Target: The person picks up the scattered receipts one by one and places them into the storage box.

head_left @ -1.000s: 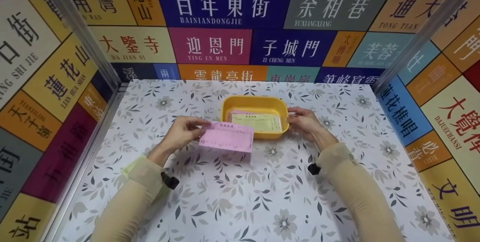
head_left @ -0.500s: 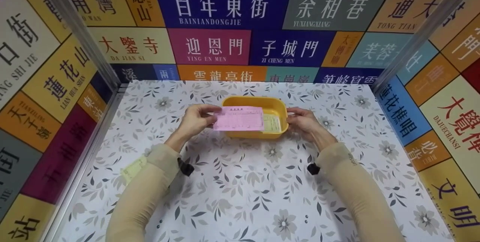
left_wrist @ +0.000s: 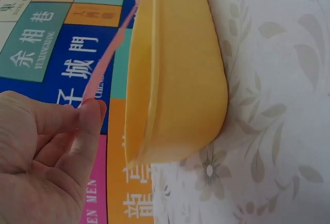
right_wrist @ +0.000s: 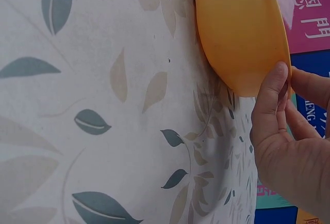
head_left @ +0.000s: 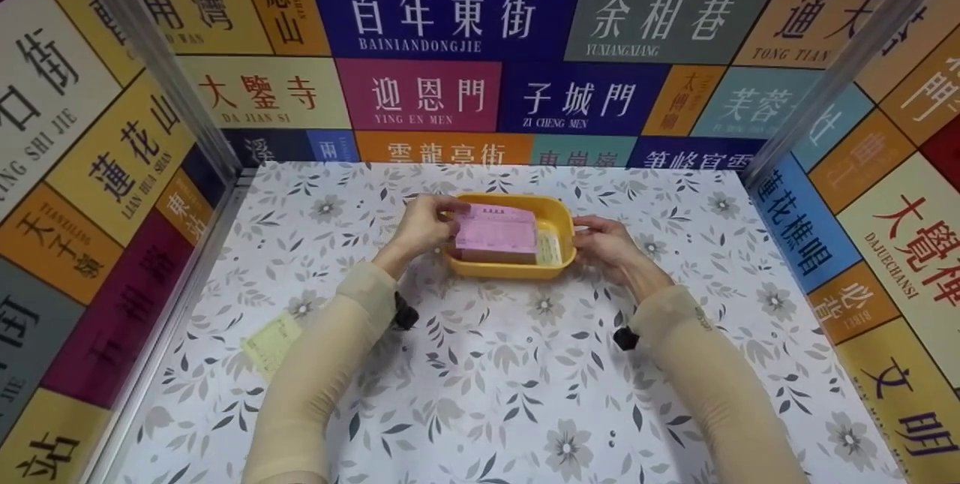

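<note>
My left hand (head_left: 427, 227) pinches the left edge of a pink printed paper slip (head_left: 496, 232) between thumb and fingers. The slip lies over the opening of a yellow plastic box (head_left: 510, 271), covering most of its inside. In the left wrist view the slip (left_wrist: 105, 56) shows nearly edge-on, at the box's rim. At the box's right end, my right hand (head_left: 606, 242) grips the rim, thumb outside, as the right wrist view shows on the box wall (right_wrist: 242, 33). Part of a yellow-green slip (head_left: 549, 248) shows inside the box; the rest is hidden under the pink one.
Another yellow-green slip (head_left: 271, 345) lies on the table to the left, partly behind the left forearm. A floral cloth (head_left: 555, 371) covers the table. Panels with large printed characters (head_left: 442, 11) stand behind and along both sides.
The left hand has carried the pink slip rightward and away from me, from in front of the box to over it. The right hand has stayed on the rim.
</note>
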The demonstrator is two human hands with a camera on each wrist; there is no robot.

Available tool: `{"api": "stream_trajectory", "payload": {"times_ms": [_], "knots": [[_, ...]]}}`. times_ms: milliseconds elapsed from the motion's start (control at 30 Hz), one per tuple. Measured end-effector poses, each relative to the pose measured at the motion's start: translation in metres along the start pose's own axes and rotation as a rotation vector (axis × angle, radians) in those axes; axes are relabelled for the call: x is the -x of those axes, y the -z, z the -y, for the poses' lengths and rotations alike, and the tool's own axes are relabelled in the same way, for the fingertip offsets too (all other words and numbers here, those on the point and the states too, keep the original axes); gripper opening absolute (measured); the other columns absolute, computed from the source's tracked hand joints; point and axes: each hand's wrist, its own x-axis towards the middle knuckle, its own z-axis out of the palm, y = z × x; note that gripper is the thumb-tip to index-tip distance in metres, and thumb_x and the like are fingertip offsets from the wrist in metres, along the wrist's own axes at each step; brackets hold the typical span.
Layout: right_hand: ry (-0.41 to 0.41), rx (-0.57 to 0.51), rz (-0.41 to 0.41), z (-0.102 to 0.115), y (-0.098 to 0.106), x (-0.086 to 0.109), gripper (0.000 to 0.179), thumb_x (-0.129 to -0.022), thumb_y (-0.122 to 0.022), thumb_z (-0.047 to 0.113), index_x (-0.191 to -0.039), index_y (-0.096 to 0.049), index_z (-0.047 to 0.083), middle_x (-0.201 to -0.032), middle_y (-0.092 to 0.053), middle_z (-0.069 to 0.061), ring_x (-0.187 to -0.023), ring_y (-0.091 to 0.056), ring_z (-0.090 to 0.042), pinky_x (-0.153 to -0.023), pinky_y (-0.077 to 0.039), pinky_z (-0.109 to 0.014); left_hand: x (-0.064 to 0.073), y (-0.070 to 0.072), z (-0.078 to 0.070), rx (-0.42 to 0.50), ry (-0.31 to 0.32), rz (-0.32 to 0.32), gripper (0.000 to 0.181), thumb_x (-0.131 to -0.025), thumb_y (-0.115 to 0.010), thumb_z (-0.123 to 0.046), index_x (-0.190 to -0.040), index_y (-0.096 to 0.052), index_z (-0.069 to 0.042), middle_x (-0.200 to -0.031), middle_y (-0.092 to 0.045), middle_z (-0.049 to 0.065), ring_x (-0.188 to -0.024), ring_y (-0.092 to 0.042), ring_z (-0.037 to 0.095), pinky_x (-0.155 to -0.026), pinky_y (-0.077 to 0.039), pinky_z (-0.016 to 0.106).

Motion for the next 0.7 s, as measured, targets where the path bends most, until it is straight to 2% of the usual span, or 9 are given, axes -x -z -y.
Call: {"api": "stream_trajectory", "payload": {"times_ms": [67, 167, 233, 333, 400, 467, 600, 700], "knots": [[-0.002, -0.002, -0.004, 0.0, 0.0, 0.0, 0.064, -0.101, -0.071, -0.004, -0.162, -0.059, 0.011, -0.117, -0.07, -0.006, -0.081, -0.07, -0.012, -0.076, -0.063, -0.024, -0.004, -0.007, -0.003, -0.05, -0.003, 0.01, 0.05, -0.094, -0.068, 0.007, -0.139, -0.08, -0.012, -0.14, -0.078, 0.012, -0.113, -0.075, 0.026, -0.098, -0.066, 0.039], [-0.004, 0.0, -0.006, 0.0, -0.001, 0.0, 0.063, -0.102, -0.071, -0.002, -0.162, -0.059, 0.012, -0.119, -0.071, -0.006, -0.082, -0.071, -0.012, -0.076, -0.064, -0.024, -0.009, -0.017, -0.005, -0.094, -0.004, 0.03, 0.055, -0.091, -0.065, 0.01, -0.14, -0.079, -0.012, -0.139, -0.079, 0.01, -0.114, -0.075, 0.026, -0.095, -0.066, 0.037], [0.01, -0.003, 0.004, -0.001, -0.002, 0.001, 0.063, -0.103, -0.07, -0.003, -0.163, -0.058, 0.01, -0.119, -0.073, -0.006, -0.083, -0.073, -0.013, -0.077, -0.065, -0.024, -0.011, -0.024, -0.008, -0.082, 0.01, 0.049, 0.062, -0.088, -0.062, 0.014, -0.142, -0.077, -0.012, -0.139, -0.079, 0.011, -0.108, -0.077, 0.026, -0.087, -0.068, 0.04], [0.036, -0.014, 0.022, -0.001, -0.002, 0.003, 0.063, -0.104, -0.068, -0.004, -0.164, -0.055, 0.006, -0.115, -0.075, -0.006, -0.082, -0.075, -0.013, -0.076, -0.066, -0.025, -0.016, -0.032, -0.008, -0.116, -0.007, 0.061, 0.068, -0.083, -0.057, 0.018, -0.142, -0.077, -0.01, -0.138, -0.079, 0.013, -0.101, -0.078, 0.024, -0.073, -0.067, 0.035], [0.046, -0.014, 0.025, -0.001, -0.001, 0.003, 0.062, -0.104, -0.068, -0.005, -0.164, -0.054, 0.004, -0.113, -0.076, -0.007, -0.082, -0.076, -0.013, -0.075, -0.066, -0.025, -0.02, -0.037, -0.007, -0.154, -0.019, 0.065, 0.069, -0.082, -0.056, 0.019, -0.141, -0.078, -0.009, -0.137, -0.08, 0.013, -0.102, -0.077, 0.024, -0.071, -0.065, 0.033], [0.04, -0.011, 0.02, -0.001, -0.001, 0.002, 0.063, -0.103, -0.068, -0.005, -0.164, -0.054, 0.005, -0.114, -0.075, -0.006, -0.082, -0.075, -0.013, -0.074, -0.066, -0.024, -0.025, -0.042, -0.005, -0.214, -0.04, 0.059, 0.066, -0.083, -0.057, 0.017, -0.139, -0.079, -0.009, -0.137, -0.08, 0.011, -0.107, -0.075, 0.023, -0.076, -0.062, 0.029], [0.017, -0.004, 0.005, 0.0, -0.001, 0.001, 0.064, -0.103, -0.07, -0.003, -0.164, -0.056, 0.009, -0.119, -0.074, -0.008, -0.083, -0.075, -0.014, -0.074, -0.065, -0.024, -0.029, -0.048, -0.006, -0.295, -0.047, 0.049, 0.057, -0.089, -0.061, 0.012, -0.138, -0.08, -0.009, -0.141, -0.079, 0.01, -0.124, -0.071, 0.025, -0.105, -0.062, 0.038], [0.01, -0.006, 0.0, 0.0, -0.001, 0.001, 0.064, -0.103, -0.07, -0.003, -0.164, -0.056, 0.01, -0.12, -0.073, -0.008, -0.082, -0.074, -0.013, -0.073, -0.065, -0.024, -0.029, -0.052, -0.008, -0.326, -0.04, 0.052, 0.052, -0.094, -0.063, 0.007, -0.141, -0.078, -0.008, -0.146, -0.076, 0.01, -0.132, -0.07, 0.026, -0.117, -0.059, 0.043]]}}
